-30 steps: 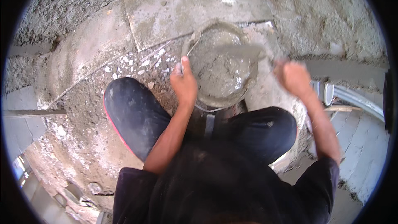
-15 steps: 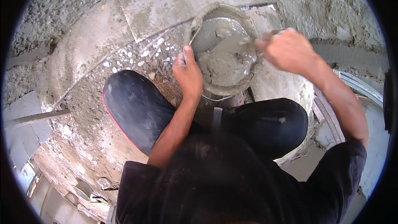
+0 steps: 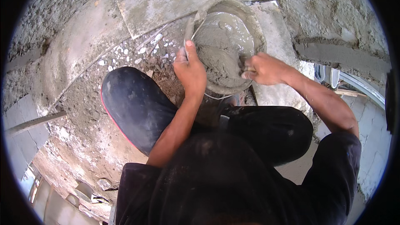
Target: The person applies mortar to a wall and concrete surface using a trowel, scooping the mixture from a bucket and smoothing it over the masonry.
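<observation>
A bucket (image 3: 259,25), its rim caked with grey cement, stands in front of me between my knees. Wet grey mortar (image 3: 218,52) fills it, lumpy in the middle and shiny along the far right side. My left hand (image 3: 190,71) is closed on the bucket's left rim, thumb on top, beside the thin wire handle (image 3: 199,30). At the right rim my right hand (image 3: 268,69) is wrapped round the handle of a trowel (image 3: 242,61). Most of the trowel's blade is hidden, sunk in the mortar.
White stone chips (image 3: 141,51) and rubble lie left of the bucket. Flat boards (image 3: 162,0) cover the ground beyond it. A wooden stick (image 3: 36,123) juts in at the left. Grey curved strips (image 3: 362,86) lie at the right, beyond my right knee (image 3: 271,131).
My right hand has moved down and left toward the bucket's near right rim. The trowel blade, visible across the mortar before, is now mostly sunk. My left hand keeps its hold.
</observation>
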`<state>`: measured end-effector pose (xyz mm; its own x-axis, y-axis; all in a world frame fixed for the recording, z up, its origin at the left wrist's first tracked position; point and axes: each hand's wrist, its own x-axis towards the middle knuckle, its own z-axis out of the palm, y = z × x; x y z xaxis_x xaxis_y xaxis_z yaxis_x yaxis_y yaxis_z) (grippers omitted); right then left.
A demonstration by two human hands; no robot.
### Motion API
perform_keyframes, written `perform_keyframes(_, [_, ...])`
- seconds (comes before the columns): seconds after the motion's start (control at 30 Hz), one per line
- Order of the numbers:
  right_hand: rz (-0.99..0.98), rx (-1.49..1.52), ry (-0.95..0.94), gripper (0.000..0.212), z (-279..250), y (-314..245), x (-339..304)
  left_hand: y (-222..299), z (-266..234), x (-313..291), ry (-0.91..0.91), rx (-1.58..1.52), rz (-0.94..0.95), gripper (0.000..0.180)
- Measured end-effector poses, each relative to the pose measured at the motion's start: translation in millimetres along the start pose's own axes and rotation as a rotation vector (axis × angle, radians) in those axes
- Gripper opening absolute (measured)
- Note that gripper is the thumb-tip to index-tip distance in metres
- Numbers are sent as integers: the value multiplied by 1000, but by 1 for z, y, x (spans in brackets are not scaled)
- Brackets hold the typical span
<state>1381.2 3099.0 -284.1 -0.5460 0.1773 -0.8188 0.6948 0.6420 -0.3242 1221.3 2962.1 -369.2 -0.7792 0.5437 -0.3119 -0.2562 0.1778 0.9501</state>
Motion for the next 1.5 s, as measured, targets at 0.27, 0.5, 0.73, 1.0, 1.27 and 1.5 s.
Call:
perform_keyframes(0.27, [117,1365,-99,36,56,9,-12,0,5,2,24,-41,-52,48])
perform_keyframes(0.5, [198,1279,-60,33,3,25,-62,5,10,-1,11,-85,-45,50])
perform_keyframes(0.73, [184,-634,510,14,-53,-1,-77,6,9,2,47,-96,-36,48])
perform_keyframes(1.0, [-18,-685,297,17,-23,-21,-43,2,10,1,75,-118,4,46])
perform_keyframes(1.27, [124,-669,369,20,-17,14,-40,5,9,6,49,-50,-77,38])
perform_keyframes(1.5, [88,-189,442,23,-15,5,-79,0,3,2,85,-74,-32,49])
